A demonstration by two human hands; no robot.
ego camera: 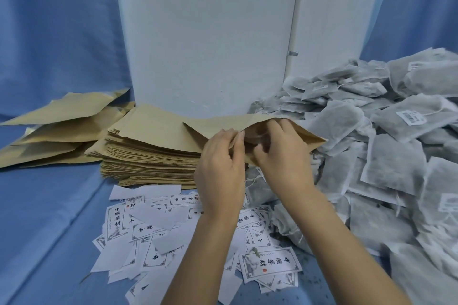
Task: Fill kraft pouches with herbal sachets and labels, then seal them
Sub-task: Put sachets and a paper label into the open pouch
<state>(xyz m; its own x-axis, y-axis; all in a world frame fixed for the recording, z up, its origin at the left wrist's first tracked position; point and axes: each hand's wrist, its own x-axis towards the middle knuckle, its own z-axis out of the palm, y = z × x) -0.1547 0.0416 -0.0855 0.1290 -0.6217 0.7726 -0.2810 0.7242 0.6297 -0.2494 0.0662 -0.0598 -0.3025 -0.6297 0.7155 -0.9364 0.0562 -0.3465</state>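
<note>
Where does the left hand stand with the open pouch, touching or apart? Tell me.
Touching. The head view shows the left hand pinching the near lip of the pouch, no gap at its fingertips.

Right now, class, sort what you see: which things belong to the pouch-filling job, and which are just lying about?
Job: kraft pouch gripped by left hand and right hand; pouch stack; printed labels; herbal sachets.
Lying about: white board; metal bracket; blue cloth.

1 kraft pouch (pixel 218 124) up over the pouch stack (pixel 148 153), mouth pinched by left hand (pixel 220 168) and right hand (pixel 282 156). Stack flat, tan, centre. Loose pouches (pixel 57 131) fanned out to its left. White printed labels (pixel 153 228) scattered in front. Grey mesh sachets (pixel 386 146) heaped right, a few with barcode stickers.
</note>
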